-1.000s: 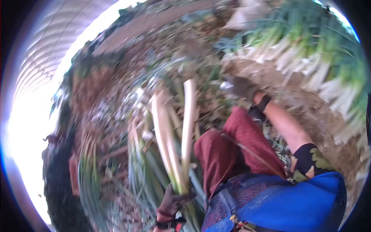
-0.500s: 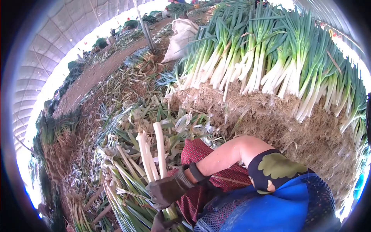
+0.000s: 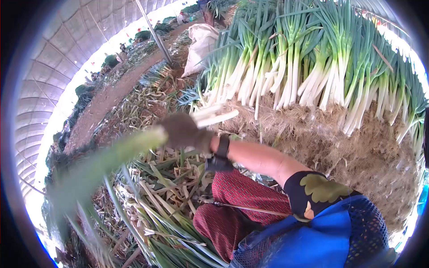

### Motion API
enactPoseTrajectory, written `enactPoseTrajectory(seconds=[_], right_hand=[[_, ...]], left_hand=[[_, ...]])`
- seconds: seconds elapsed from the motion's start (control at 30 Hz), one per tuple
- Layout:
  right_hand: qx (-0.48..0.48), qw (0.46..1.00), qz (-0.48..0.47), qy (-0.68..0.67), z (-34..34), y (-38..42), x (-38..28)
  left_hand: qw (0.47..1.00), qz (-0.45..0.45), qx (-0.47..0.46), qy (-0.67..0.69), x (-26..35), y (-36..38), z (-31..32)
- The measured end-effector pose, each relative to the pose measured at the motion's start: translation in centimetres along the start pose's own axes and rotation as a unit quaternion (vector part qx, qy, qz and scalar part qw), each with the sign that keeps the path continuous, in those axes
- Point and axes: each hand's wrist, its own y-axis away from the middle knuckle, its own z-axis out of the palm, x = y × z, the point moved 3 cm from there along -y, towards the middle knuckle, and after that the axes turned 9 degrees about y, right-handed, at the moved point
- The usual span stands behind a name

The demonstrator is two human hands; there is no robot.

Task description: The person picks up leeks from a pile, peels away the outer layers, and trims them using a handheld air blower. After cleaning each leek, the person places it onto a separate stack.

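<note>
My right hand (image 3: 181,130), in a dark glove with a black band or watch at the wrist, is closed around a few long green onions (image 3: 216,117). Their white ends point right, towards the standing bundles, and their green leaves trail down and left, smeared by motion. Below the hand, more green onions (image 3: 172,223) lie in a loose heap beside my knees in red patterned cloth (image 3: 243,196). My left hand is out of view.
Bundles of green onions (image 3: 290,67) stand in a row at upper right, roots (image 3: 330,143) towards me. A whitish sack (image 3: 201,47) and a slanting pole (image 3: 154,33) are behind. Leaf scraps (image 3: 134,102) cover the ground. A blue apron (image 3: 313,241) covers my lap.
My right hand has risen and moved slightly left with the green onions, which have swung from upright to nearly sideways. My left hand has left the view at the bottom.
</note>
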Motion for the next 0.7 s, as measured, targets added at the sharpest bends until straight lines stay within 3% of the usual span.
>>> enactPoseTrajectory(seconds=[0.03, 0.07, 0.1, 0.13, 0.17, 0.2, 0.23, 0.27, 0.33, 0.37, 0.4, 0.43, 0.5, 0.53, 0.6, 0.63, 0.67, 0.7], right_hand=[[0.005, 0.996, 0.063, -0.059, -1.2, -0.7, 2.6], [0.076, 0.983, 0.130, -0.106, -2.6, -1.1, 5.1], [0.013, 0.967, 0.210, -0.141, -4.8, -1.9, 7.9], [0.104, 0.965, 0.204, -0.128, -5.7, -3.2, 12.2], [0.061, 0.939, 0.332, -0.058, -9.2, -3.5, 13.9], [0.189, 0.936, 0.264, -0.132, -9.8, -3.6, 19.6], [0.165, 0.952, 0.229, -0.121, -11.5, -3.3, 24.3], [0.263, 0.918, 0.264, -0.137, -14.2, -1.2, 25.6], [0.321, 0.886, 0.334, 0.019, -18.3, 2.4, 27.1], [0.315, 0.866, 0.347, 0.175, -19.0, 3.1, 29.2], [0.279, 0.882, 0.355, 0.138, -19.4, 4.2, 28.6], [0.306, 0.884, 0.317, 0.155, -18.6, 5.3, 26.9], [0.179, 0.913, 0.366, -0.017, -15.9, 7.2, 24.3], [0.191, 0.929, 0.309, -0.069, -12.4, 8.1, 27.1], [0.103, 0.922, 0.306, -0.213, -7.0, 10.0, 22.1], [0.050, 0.918, 0.283, -0.274, -3.7, 10.9, 20.6], [-0.017, 0.910, 0.286, -0.301, -0.1, 11.6, 19.1], [-0.048, 0.901, 0.274, -0.332, 3.7, 10.5, 16.7]], left_hand=[[1.000, -0.020, -0.009, 0.006, -0.2, 0.1, 1.0], [1.000, -0.014, -0.028, -0.003, -1.1, 0.0, 2.1], [0.999, -0.024, -0.037, 0.019, -2.7, 0.4, 3.4], [0.998, -0.034, -0.045, 0.042, -4.8, 1.4, 5.1], [0.995, -0.045, -0.051, 0.067, -6.1, 2.3, 6.4], [0.988, -0.093, -0.068, 0.105, -6.8, 2.8, 7.2], [0.979, -0.120, -0.073, 0.145, -8.4, 4.2, 8.7], [0.968, -0.150, -0.077, 0.184, -10.2, 6.0, 10.5], [0.928, -0.228, -0.099, 0.278, -12.2, 8.8, 13.2], [0.893, -0.290, -0.110, 0.327, -13.1, 10.3, 14.7], [0.851, -0.349, -0.121, 0.372, -14.5, 11.9, 16.7], [0.806, -0.404, -0.132, 0.413, -15.7, 13.3, 18.5], [0.899, -0.298, -0.138, 0.289, -16.3, 13.0, 21.0], [0.933, -0.246, -0.142, 0.220, -15.8, 12.6, 21.5], [0.904, -0.308, -0.120, 0.271, -13.5, 10.2, 21.2], [0.906, -0.309, -0.157, 0.242, -14.9, 10.9, 22.8], [0.909, -0.303, -0.130, 0.253, -15.7, 11.3, 23.9], [0.905, -0.339, -0.122, 0.225, -16.2, 14.2, 20.8]])
